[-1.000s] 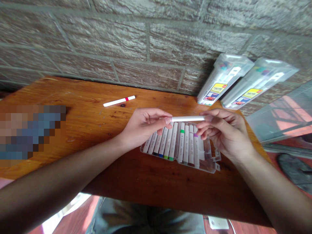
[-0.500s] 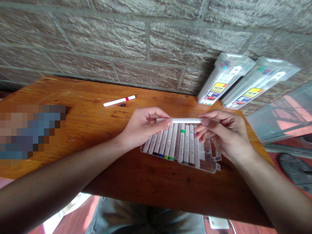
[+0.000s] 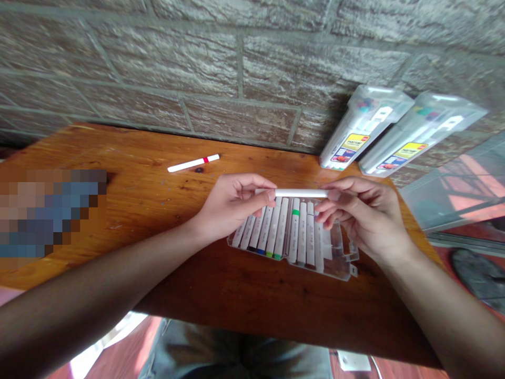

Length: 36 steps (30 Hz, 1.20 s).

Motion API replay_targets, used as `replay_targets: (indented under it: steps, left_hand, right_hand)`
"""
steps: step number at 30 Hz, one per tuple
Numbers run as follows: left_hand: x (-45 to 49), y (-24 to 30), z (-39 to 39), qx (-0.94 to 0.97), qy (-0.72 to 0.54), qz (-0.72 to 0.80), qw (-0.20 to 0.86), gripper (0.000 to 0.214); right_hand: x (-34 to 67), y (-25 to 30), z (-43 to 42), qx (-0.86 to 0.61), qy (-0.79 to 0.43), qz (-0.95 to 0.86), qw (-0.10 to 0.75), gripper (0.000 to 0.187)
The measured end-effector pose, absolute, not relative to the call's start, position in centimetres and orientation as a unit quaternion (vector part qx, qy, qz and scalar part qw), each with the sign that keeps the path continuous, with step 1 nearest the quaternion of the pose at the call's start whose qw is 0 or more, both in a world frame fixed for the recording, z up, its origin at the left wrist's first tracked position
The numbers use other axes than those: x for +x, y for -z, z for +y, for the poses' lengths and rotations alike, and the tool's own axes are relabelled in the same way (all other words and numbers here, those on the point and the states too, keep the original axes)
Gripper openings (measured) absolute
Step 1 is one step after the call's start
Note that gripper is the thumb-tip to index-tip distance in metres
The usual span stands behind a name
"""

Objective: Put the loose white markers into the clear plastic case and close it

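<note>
Holding one white marker level over far edge of open case, clamping one end between thumb and fingers of left hand, other end between thumb and index of right hand. Counting four markers in case's right half, apparently six in left, one red-banded marker beyond case to left, two clear boxes beyond to right.

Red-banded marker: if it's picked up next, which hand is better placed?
Probably the left hand: it is nearer the red-banded marker, while the right hand would reach across past it. Both hands pinch the white marker, so the left would need to let go first.
</note>
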<state>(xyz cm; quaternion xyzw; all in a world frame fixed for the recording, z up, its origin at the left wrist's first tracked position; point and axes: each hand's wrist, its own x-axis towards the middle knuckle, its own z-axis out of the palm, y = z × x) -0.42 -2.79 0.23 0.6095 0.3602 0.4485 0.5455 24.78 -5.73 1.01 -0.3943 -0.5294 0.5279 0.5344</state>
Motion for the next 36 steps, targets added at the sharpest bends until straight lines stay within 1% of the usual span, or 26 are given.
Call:
replay_targets:
  steps: [5, 10, 13, 17, 21, 25, 28, 36]
  left_hand:
    - [-0.4, -0.4, -2.9, 0.613, -0.449, 0.360, 0.541, 0.017]
    - [-0.4, -0.3, -2.9, 0.624, -0.441, 0.369, 0.530, 0.017]
    - [-0.5, -0.1, -3.0, 0.635, -0.432, 0.360, 0.530, 0.019]
    - [-0.5, 0.0, -3.2, 0.655, -0.414, 0.348, 0.528, 0.020]
    - [-0.3, 0.2, -3.7, 0.675, -0.399, 0.339, 0.520, 0.020]
    - [-0.1, 0.4, -4.1, 0.689, -0.393, 0.332, 0.511, 0.022]
    - [-0.1, 0.6, -4.3, 0.709, -0.391, 0.320, 0.491, 0.022]
    - [-0.1, 0.8, -4.8, 0.753, -0.364, 0.291, 0.465, 0.024]
  right_hand:
    - [24.8, -1.0, -5.8, -0.393, -0.519, -0.537, 0.537, 0.009]
    - [24.8, -0.6, -5.8, -0.395, -0.485, -0.571, 0.532, 0.010]
    - [24.4, -0.6, -6.0, -0.414, -0.444, -0.599, 0.523, 0.010]
    - [23.8, -0.6, -6.4, -0.448, -0.391, -0.637, 0.491, 0.010]
    - [23.6, -0.5, -6.9, -0.446, -0.319, -0.696, 0.464, 0.012]
    - [23.8, -0.3, -7.2, -0.435, -0.246, -0.747, 0.438, 0.008]
    - [23.8, -0.1, -7.3, -0.435, -0.221, -0.763, 0.424, 0.007]
    - [23.8, -0.1, -7.5, -0.425, -0.157, -0.797, 0.400, 0.012]
